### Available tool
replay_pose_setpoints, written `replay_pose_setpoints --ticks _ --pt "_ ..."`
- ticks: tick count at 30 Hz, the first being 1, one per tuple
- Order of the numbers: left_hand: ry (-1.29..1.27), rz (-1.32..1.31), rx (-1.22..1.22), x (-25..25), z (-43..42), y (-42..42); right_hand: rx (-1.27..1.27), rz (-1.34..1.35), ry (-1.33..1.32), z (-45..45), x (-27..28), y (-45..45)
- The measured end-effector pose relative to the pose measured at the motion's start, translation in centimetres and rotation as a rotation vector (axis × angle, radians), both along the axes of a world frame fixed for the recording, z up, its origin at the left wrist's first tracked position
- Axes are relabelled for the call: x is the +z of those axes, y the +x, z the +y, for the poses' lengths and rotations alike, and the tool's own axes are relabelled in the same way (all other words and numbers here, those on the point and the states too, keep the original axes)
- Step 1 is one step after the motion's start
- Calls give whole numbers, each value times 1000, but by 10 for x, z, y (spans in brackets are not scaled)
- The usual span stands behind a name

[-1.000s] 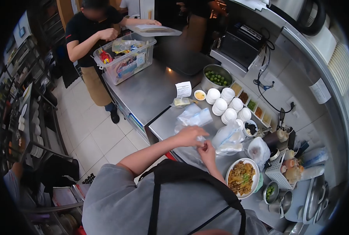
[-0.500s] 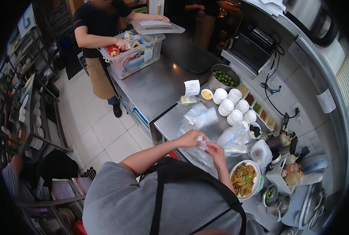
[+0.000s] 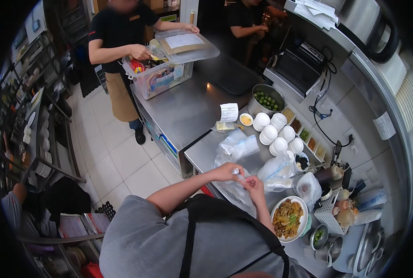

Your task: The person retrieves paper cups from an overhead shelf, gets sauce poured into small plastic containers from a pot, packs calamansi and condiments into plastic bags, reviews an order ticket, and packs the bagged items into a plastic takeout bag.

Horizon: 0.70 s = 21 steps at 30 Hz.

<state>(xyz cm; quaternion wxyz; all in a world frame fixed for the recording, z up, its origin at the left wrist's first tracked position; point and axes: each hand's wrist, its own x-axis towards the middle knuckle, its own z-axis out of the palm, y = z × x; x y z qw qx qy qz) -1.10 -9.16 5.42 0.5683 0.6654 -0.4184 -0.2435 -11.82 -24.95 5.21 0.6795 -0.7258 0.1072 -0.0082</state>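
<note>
Over the near edge of the steel counter (image 3: 201, 155), my left hand (image 3: 228, 172) is closed around the gathered part of a clear plastic bag (image 3: 239, 197). My right hand (image 3: 254, 187) pinches the same bag just beside it, fingertips together. The bag's body hangs below both hands; its contents, if any, I cannot make out. More clear plastic bags (image 3: 238, 142) lie beyond my hands, and others (image 3: 277, 172) to the right. Right of my right forearm sits a white bowl (image 3: 303, 224) of noodles topped with chopped greens (image 3: 290, 214).
Stacked white small bowls (image 3: 268, 135) stand near a pot of green limes (image 3: 267, 100) and a row of topping containers (image 3: 304, 134). A white basket (image 3: 327, 209) holds bottles. Across the counter a person (image 3: 120, 37) handles a clear plastic bin (image 3: 162, 85).
My hands stay on the bag, their fingers slightly shifted. The co-worker's bin lid has come lower over the bin, and their other hand has lifted from the contents. The view has tilted slightly.
</note>
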Motion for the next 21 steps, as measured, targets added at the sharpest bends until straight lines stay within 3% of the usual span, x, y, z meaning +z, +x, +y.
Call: replay_pose_setpoints --ticks 4,9,11,12,14,15,17,21 --pt "-47 108 -37 -8 4 -1 -74 33 257 -6 -11 -1" --pt "-28 23 14 1 7 -8 -132 84 551 -6 -7 -5" --pt "-5 -28 22 7 6 -10 -73 203 250 -8 9 -5" --pt "-20 -100 15 10 4 -11 -71 205 250 -9 13 -4" --pt "-33 -171 7 15 0 -15 127 155 63 -11 18 -1" --pt "-31 -250 22 16 -3 -17 127 156 63 -13 15 0" --pt "-30 -329 37 16 -6 -19 200 -2 -191 -15 9 3" --pt "-20 -325 49 12 -8 -18 173 -8 -293 -7 11 2"
